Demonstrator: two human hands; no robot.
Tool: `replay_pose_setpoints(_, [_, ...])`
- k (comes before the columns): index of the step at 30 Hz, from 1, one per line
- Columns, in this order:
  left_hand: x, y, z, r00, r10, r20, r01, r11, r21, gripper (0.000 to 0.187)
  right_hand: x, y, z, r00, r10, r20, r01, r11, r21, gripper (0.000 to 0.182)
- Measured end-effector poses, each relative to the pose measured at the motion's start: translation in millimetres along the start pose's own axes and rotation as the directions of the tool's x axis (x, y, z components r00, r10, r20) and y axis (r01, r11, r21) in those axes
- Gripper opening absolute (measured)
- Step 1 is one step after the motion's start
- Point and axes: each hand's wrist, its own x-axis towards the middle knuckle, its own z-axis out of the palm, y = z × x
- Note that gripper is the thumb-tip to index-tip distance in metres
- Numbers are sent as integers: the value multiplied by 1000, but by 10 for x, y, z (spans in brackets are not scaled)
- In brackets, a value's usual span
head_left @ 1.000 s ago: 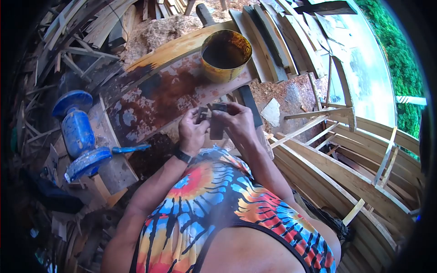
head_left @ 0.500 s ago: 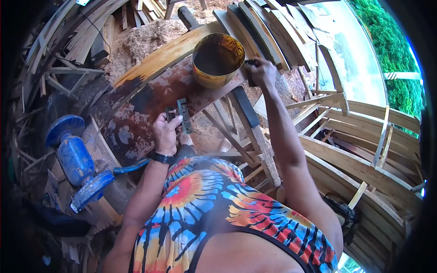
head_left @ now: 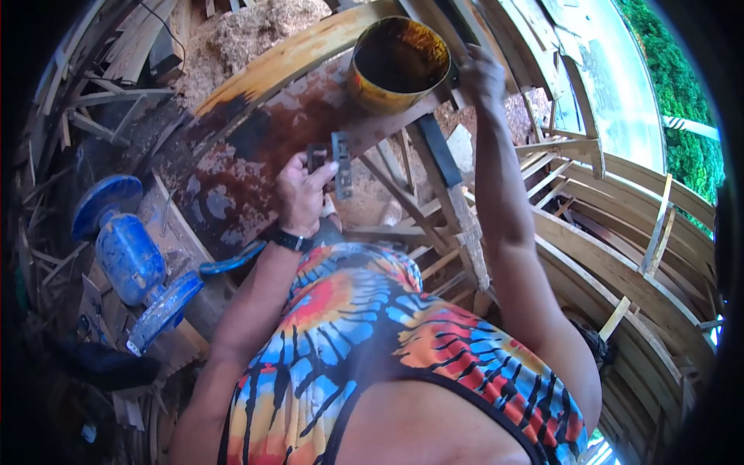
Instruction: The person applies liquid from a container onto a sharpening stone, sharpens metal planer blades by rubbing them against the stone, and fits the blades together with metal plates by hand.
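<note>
This side of one yellow pot point(head_left: 372, 94), the left hand point(head_left: 299, 195) grips two small pieces point(head_left: 342, 177); right of the pot, the right hand point(head_left: 482, 76) curls, contents unclear.

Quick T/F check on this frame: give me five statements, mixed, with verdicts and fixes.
1. The left hand holds a greyish piece. True.
2. The right hand is by the yellow-sided pot, to its right in the picture. True.
3. The pot lies tipped on its side. False: it stands upright on the stained board.
4. The wristband is on the right wrist. False: the dark wristband is on the left wrist.
5. The machine at the left of the picture is mainly red. False: the machine is blue.
</note>
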Motion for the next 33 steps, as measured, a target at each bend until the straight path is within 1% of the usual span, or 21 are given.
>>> replay_pose_setpoints(1, [14, 5, 19, 1000, 12, 3, -12, 1000, -3, 21, -145, 3, -122, 999, 42, -23, -43, 998, -48, 28])
replay_pose_setpoints(2, [41, -29, 19, 999, 42, 16, -42, 999, 16, 22, -316, -119, -319, 973, 184, 140, -187, 982, 11, 31])
replay_pose_setpoints(3, [38, -29, 28, 999, 35, 35, -35, 999, 21, 22, -529, -246, -554, 902, 308, 302, -335, 941, 43, 34])
replay_pose_setpoints(4, [29, -15, 51, 998, 27, 58, -28, 999, 26, 22, -764, -395, -710, 820, 346, 455, -474, 857, 201, 34])
replay_pose_setpoints(5, [29, -5, 78, 996, 20, 86, -23, 999, 30, 22, -1004, -601, -833, 724, 343, 599, -610, 723, 324, 34])
replay_pose_setpoints(6, [19, -28, 134, 989, 4, 146, -8, 1000, 26, 22, -1319, -861, -984, 652, 245, 718, -689, 587, 426, 32])
replay_pose_setpoints(7, [8, -27, 190, 984, -14, 178, 9, 1000, 29, 22, -1556, -1126, -1044, 586, 111, 802, -759, 422, 496, 30])
replay_pose_setpoints(9, [-27, -13, 322, 968, -51, 246, 42, 998, 42, 23, -1747, -1326, -1095, 515, 72, 854, -836, 263, 482, 27])
replay_pose_setpoints(10, [-45, -20, 374, 955, -90, 284, 86, 996, 26, 25, -1809, -1328, -1080, 540, 89, 837, -821, 276, 500, 25])
replay_pose_setpoints(12, [-86, 35, 466, 936, -141, 323, 123, 990, 76, 29, -1882, -1294, -1042, 593, 115, 797, -785, 304, 540, 22])
replay_pose_setpoints(13, [-103, 58, 509, 927, -163, 339, 136, 985, 101, 32, -1890, -1280, -1090, 602, 159, 782, -788, 279, 549, 22])
replay_pose_setpoints(15, [-138, 76, 587, 903, -152, 403, 105, 985, 137, 37, -1856, -1261, -1205, 619, 241, 748, -785, 230, 575, 21])
replay_pose_setpoints(16, [-151, 75, 627, 889, -146, 435, 87, 984, 153, 39, -1892, -1196, -1197, 615, 266, 742, -787, 145, 600, 19])
replay_pose_setpoints(19, [-187, 48, 747, 886, -153, 437, 82, 981, 178, 46, -1925, -1089, -1276, 639, 243, 730, -757, 33, 652, 17])
replay_pose_setpoints(22, [-216, 10, 843, 911, -130, 392, 23, 964, 266, 47, -1915, -990, -1400, 664, 246, 706, -731, 15, 683, 16])
replay_pose_setpoints(25, [-223, -64, 928, 902, -136, 411, 48, 975, 218, 45, -1892, -863, -1510, 691, 224, 687, -715, 69, 696, 15])
replay_pose_setpoints(28, [-284, -57, 1062, 902, -176, 395, 105, 975, 196, 42, -1891, -747, -1607, 728, 192, 658, -684, 134, 717, 15])
replay_pose_setpoints(31, [-353, -38, 1158, 904, -155, 398, 84, 978, 190, 37, -1924, -659, -1705, 721, 207, 661, -690, 139, 710, 13])
replay_pose_setpoints(33, [-350, -37, 1175, 909, -136, 393, 74, 983, 169, 35, -1971, -559, -1756, 694, 188, 695, -715, 73, 695, 12])
